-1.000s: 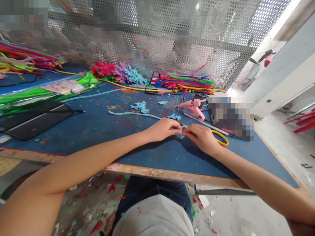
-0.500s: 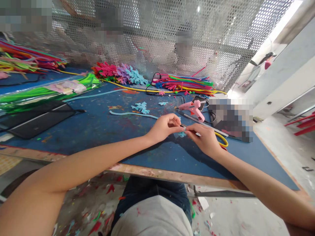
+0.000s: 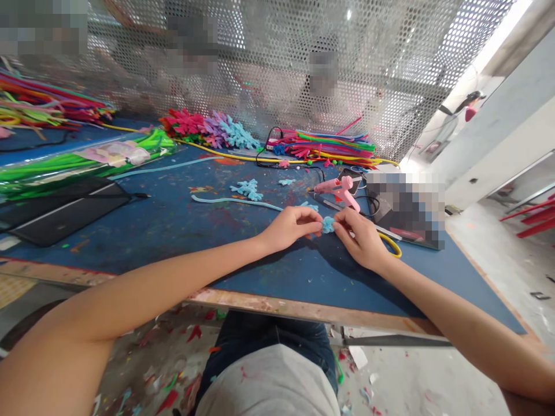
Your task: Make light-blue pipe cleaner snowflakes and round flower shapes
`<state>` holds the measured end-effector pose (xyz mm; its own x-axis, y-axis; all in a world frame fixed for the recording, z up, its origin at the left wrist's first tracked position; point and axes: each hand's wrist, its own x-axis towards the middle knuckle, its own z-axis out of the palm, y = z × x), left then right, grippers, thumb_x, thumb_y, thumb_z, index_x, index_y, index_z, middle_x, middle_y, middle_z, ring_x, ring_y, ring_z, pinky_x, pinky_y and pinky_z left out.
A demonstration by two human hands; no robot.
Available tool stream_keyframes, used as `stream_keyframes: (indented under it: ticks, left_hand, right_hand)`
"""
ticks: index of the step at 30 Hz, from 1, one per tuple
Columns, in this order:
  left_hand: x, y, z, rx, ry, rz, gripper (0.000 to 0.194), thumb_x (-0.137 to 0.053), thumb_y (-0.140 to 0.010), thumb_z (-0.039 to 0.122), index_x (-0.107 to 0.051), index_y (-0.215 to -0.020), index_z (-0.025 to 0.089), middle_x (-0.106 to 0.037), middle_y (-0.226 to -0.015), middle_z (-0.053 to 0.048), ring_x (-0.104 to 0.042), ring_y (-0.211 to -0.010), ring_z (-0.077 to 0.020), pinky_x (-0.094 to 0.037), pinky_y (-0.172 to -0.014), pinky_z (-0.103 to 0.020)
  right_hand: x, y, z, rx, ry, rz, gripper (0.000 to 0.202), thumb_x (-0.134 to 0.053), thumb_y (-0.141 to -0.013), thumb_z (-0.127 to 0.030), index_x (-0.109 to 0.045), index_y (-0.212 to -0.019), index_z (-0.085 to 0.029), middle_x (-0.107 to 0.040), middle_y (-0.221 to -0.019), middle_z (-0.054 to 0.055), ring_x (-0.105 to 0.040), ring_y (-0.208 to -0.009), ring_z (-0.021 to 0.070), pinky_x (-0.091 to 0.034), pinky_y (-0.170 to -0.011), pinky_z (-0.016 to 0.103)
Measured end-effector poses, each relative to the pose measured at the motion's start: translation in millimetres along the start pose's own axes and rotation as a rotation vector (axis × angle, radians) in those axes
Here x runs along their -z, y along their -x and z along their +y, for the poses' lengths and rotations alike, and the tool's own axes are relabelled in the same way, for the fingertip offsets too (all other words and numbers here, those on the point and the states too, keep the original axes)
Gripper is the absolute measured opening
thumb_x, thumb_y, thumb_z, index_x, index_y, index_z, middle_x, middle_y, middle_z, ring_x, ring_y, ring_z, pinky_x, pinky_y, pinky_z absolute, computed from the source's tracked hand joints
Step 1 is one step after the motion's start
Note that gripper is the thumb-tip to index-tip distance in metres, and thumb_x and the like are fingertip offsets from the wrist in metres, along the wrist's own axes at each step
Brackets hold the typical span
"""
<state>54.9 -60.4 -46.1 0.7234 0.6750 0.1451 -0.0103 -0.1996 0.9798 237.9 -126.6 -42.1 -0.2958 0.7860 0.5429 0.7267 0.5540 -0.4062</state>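
Between my fingertips is a small light-blue pipe-cleaner piece [image 3: 328, 225], fuzzy and bunched. My left hand [image 3: 297, 226] pinches it from the left, my right hand [image 3: 359, 236] from the right, both just above the blue tabletop. A longer light-blue pipe cleaner [image 3: 234, 201] lies on the table, its right end running behind my left hand. More twisted light-blue pieces [image 3: 247, 189] rest farther back, with a smaller blue piece [image 3: 286, 182] beside them. Beyond my right hand lies a pink hot glue gun [image 3: 340, 189]. Yellow-handled scissors [image 3: 392, 245] are partly hidden by my right wrist.
Along the back are a bundle of colourful pipe cleaners [image 3: 333, 145] and a pile of red, purple and blue twisted pieces [image 3: 212, 128]. At left lie bagged green pipe cleaners [image 3: 56, 167] and a black tablet-like case [image 3: 69, 211]. A perforated metal screen [image 3: 269, 69] stands behind.
My hands have moved slightly apart, and the light-blue piece now shows between them. The thin dark item at my left fingertips earlier is no longer visible.
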Motion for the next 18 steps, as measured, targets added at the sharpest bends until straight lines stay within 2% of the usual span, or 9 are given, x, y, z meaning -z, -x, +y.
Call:
stream_keyframes:
  ticks: [6, 10, 14, 18]
  left_hand:
    - [-2.3, 3.7, 3.2, -0.059, -0.132, 0.048, 0.015, -0.055, -0.076, 0.028, -0.057, -0.082, 0.014, -0.058, -0.073, 0.0, -0.055, -0.066, -0.0115, -0.045, -0.063, -0.023]
    - [-3.6, 4.9, 5.2, -0.076, -0.134, 0.026, 0.017, -0.056, -0.076, 0.03, -0.058, -0.082, 0.014, -0.058, -0.077, 0.0, -0.054, -0.066, -0.0103, -0.045, -0.065, -0.023]
    - [-7.0, 4.0, 5.5, -0.006, 0.046, -0.005, 0.021, -0.062, -0.073, 0.031, -0.059, -0.083, 0.013, -0.06, -0.078, -0.001, -0.056, -0.065, -0.0094, -0.047, -0.065, -0.023]
    - [-10.1, 2.3, 0.8, 0.109, 0.258, -0.02, 0.03, -0.071, -0.065, 0.028, -0.061, -0.088, 0.011, -0.063, -0.077, -0.003, -0.059, -0.067, -0.0103, -0.048, -0.068, -0.026]
  right_hand:
    - [-0.1, 0.2, 0.5, 0.123, 0.063, -0.099, 0.014, -0.041, -0.088, -0.025, -0.045, -0.076, -0.019, -0.045, -0.068, 0.001, -0.041, -0.061, 0.0129, -0.033, -0.057, 0.025]
    - [0.4, 1.7, -1.6, 0.166, 0.05, -0.143, 0.02, -0.044, -0.085, -0.022, -0.04, -0.066, -0.019, -0.04, -0.064, -0.001, -0.038, -0.059, 0.0115, -0.03, -0.055, 0.024]
    - [1.9, 4.0, -5.3, 0.134, -0.023, -0.077, 0.024, -0.046, -0.083, -0.019, -0.038, -0.06, -0.019, -0.037, -0.058, -0.003, -0.034, -0.053, 0.0095, -0.028, -0.053, 0.023]
    - [0.3, 5.5, -7.6, 0.041, -0.093, -0.006, 0.027, -0.046, -0.083, -0.021, -0.04, -0.058, -0.018, -0.037, -0.055, -0.003, -0.033, -0.05, 0.0087, -0.028, -0.05, 0.023]
